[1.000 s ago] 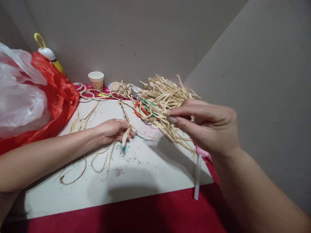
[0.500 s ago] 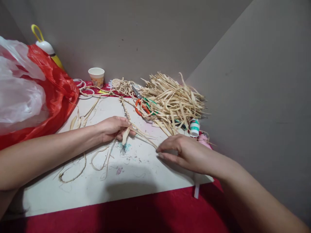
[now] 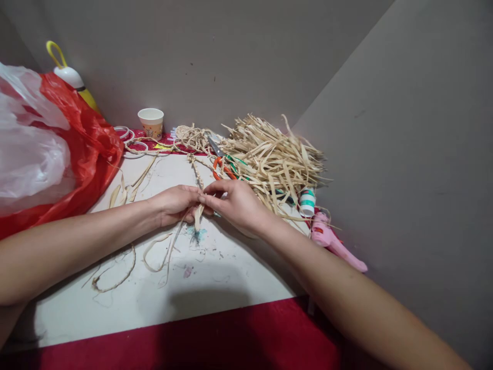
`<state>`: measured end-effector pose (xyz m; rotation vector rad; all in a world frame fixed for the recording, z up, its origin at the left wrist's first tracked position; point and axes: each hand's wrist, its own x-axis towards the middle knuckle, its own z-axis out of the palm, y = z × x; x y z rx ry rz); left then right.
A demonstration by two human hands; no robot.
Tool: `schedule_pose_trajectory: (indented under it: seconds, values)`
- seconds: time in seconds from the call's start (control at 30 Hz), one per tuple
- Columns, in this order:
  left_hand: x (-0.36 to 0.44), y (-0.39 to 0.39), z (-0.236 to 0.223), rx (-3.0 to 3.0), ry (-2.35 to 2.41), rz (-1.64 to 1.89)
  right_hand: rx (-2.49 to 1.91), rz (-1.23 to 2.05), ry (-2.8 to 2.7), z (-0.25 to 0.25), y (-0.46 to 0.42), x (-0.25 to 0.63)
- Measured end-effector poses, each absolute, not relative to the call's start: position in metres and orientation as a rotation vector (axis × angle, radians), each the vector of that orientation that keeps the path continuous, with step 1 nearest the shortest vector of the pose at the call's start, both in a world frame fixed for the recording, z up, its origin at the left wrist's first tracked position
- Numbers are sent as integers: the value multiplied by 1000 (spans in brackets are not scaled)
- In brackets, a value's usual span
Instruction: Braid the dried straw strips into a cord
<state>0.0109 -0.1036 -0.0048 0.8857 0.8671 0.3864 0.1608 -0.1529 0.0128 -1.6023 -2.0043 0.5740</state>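
Observation:
My left hand [image 3: 183, 204] is closed in a pinch on a straw braid [image 3: 197, 174], which runs away from me over the white board [image 3: 154, 288]. Fingertips of my right hand [image 3: 234, 203] meet those of my left at the near end of the braid, pinched on the straw there; the exact grip is partly hidden. A loose flat straw end [image 3: 198, 218] hangs down below the fingers. Close by lie a thin curled straw strand [image 3: 152, 264] and a short twisted cord [image 3: 115, 285].
A heap of dry straw [image 3: 273, 154] lies at the back right, with orange-and-green scissors [image 3: 219, 167] beside it. A white-and-green roll [image 3: 307, 202] and a pink glue gun [image 3: 335, 240] are at the right edge. At the back stand a paper cup [image 3: 151, 123] and, left, a red plastic bag [image 3: 92, 139].
My right hand has moved left from the far end of the straw strands to my left hand at the braid. The pink glue gun is now uncovered. My left hand has hardly moved.

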Motion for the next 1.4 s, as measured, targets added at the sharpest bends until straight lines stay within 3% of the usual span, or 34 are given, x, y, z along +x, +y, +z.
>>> schedule_pose_trajectory:
  seconds: [0.23, 0.53, 0.83, 1.4]
  values:
    - [12, -102, -7, 888, 821, 369, -1435, 1009, -1553, 5, -150, 155]
    - [10, -99, -9, 932, 802, 350, -1299, 1138, -1390, 0, -148, 159]
    - [10, -101, -6, 963, 843, 317, -1413, 1537, -1080, 31, -164, 191]
    - [12, -104, -6, 954, 844, 347, -1634, 1043, -1504, 7, -158, 170]
